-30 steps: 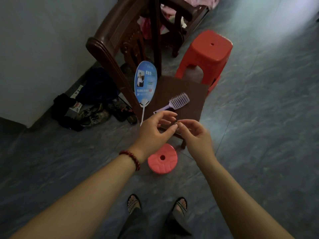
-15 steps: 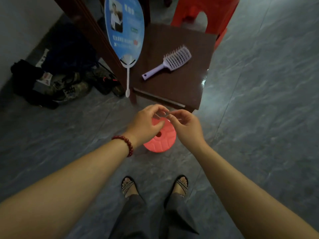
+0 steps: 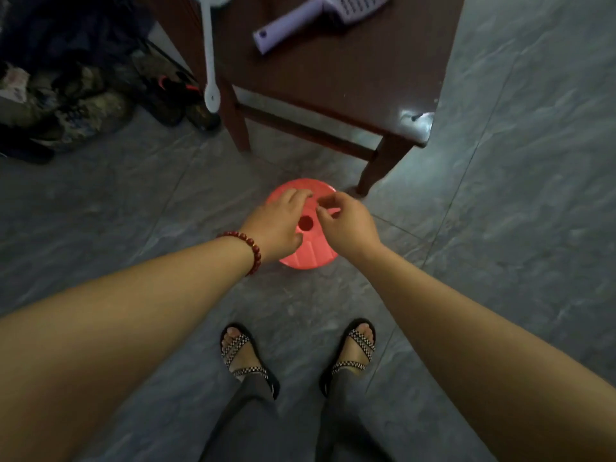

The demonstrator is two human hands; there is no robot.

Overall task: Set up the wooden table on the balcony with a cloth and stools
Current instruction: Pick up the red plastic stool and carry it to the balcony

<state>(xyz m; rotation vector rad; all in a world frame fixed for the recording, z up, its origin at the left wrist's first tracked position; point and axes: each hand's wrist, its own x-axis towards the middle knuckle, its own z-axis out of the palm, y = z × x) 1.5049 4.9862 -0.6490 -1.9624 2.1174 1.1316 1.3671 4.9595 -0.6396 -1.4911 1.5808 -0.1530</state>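
A small round pink plastic stool (image 3: 308, 258) with a hole in its middle stands on the grey floor just in front of a low dark wooden table (image 3: 350, 81). Both my hands hover over the stool's top, close together. My left hand (image 3: 278, 223), with a red bead bracelet at the wrist, reaches over the stool's left half with its fingers spread forward. My right hand (image 3: 346, 225) is over the right half, fingers loosely bent. Neither hand visibly holds anything. Whether the fingertips touch the stool is unclear.
On the table lie a lilac hairbrush (image 3: 300, 28) and a fan whose white handle (image 3: 210, 61) hangs over the left edge. A pile of shoes (image 3: 83, 105) lies on the floor at left. My sandalled feet (image 3: 246, 355) stand just behind the stool.
The view has tilted down and closer to the floor. My hands, held together at chest height before, have dropped onto the pink stool and parted slightly.
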